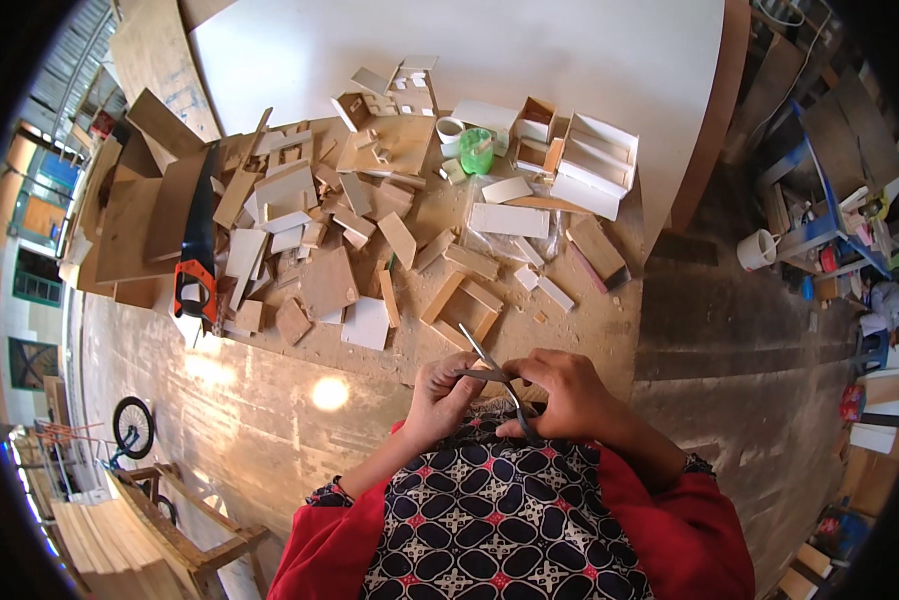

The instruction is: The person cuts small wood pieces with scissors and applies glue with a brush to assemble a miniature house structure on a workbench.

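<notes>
A cluttered worktable [614,325] spreads out in front of a seated or standing person in a red garment and dark patterned cloth, whose two bare hands meet close to the body, at the table's near edge. Between them is a pair of scissors, and the relation that seems to matter most is how it lies: its long axis slants from the handles, near the body on the right, away and leftward toward the table, blades spread apart. The right hand [574,395] is wrapped around the handles, so it is the nearer one. The left hand [437,395] sits to the left of the pivot, thumb and fingers curled in close by the lower blade; whether a small piece is pinched there, I cannot tell. Counted from largest to smallest: one worktable; one handsaw [198,235] with an orange and black handle, at the left end; one white partitioned box [586,193] at the far right; one small house-like model [410,97] at the back; one open rectangular wooden frame [439,295], just beyond the blade tips; one scissors [503,376]; one green see-through container [476,150]; one white cylinder [451,149] beside it. The loose wood offcuts [329,280] overlap too much to count.
</notes>
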Available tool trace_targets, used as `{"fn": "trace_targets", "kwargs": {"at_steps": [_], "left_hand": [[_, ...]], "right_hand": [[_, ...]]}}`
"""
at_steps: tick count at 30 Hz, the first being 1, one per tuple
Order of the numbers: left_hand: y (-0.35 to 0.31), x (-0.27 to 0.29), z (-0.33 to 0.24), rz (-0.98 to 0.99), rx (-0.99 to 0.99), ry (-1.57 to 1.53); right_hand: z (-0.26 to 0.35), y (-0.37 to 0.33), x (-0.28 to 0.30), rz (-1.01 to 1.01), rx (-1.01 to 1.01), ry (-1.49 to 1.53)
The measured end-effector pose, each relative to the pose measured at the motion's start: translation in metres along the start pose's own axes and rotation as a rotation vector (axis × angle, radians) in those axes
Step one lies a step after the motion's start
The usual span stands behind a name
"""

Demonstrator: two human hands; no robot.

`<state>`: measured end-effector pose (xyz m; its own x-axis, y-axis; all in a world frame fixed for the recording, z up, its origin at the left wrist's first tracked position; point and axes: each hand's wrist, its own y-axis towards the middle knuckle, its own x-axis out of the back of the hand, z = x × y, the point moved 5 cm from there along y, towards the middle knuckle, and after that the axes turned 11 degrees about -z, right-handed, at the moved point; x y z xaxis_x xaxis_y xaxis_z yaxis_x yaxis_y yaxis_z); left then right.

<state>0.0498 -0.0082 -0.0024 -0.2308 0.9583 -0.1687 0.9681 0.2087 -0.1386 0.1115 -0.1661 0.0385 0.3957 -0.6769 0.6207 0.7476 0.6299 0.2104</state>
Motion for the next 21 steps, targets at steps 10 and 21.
{"fn": "trace_targets", "kwargs": {"at_steps": [10, 21], "left_hand": [[-0.005, -0.006, -0.008, 0.104, 0.022, 0.011], [-0.002, -0.013, 0.002, 0.106, 0.003, 0.046]], "right_hand": [[-0.006, -0.007, -0.004, -0.015, 0.028, 0.042], [-0.023, -0.022, -0.005, -0.104, -0.005, 0.005]]}}
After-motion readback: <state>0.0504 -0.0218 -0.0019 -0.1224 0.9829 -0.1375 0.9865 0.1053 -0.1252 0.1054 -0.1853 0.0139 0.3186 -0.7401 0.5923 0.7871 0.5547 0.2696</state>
